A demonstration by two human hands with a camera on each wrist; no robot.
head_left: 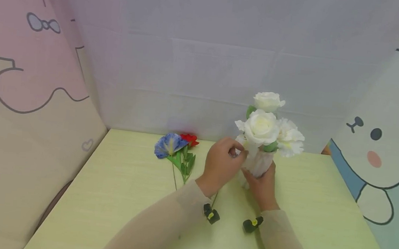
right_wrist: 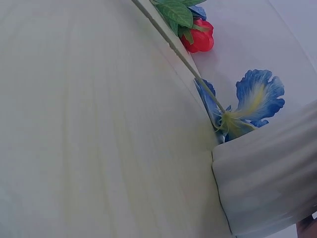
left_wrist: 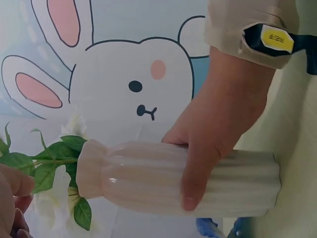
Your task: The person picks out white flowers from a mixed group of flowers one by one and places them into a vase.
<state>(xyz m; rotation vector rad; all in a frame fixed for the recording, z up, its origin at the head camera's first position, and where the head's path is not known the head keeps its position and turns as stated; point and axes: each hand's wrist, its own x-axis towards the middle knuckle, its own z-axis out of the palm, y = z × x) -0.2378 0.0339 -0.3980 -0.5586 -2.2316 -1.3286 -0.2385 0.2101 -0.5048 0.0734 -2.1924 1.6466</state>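
Note:
A white ribbed vase (head_left: 261,163) stands upright on the table with several white flowers (head_left: 262,127) and green leaves (left_wrist: 47,171) at its mouth. My right hand (head_left: 262,185) grips the vase's body; in the left wrist view its thumb (left_wrist: 193,191) lies across the ribs. My left hand (head_left: 221,164) is by the vase's mouth, its curled fingers and thumb pinching at the edge of a white flower. In the left wrist view those fingers (left_wrist: 12,191) appear beside the leaves, but the exact contact is partly hidden.
A blue flower (head_left: 170,145) and a red flower (head_left: 189,139) lie at the table's back, left of the hands. Another blue flower (right_wrist: 257,99) lies close to the vase's base; the head view shows a bare stem (head_left: 215,199) below my left wrist. Cloth walls surround the table (head_left: 117,172).

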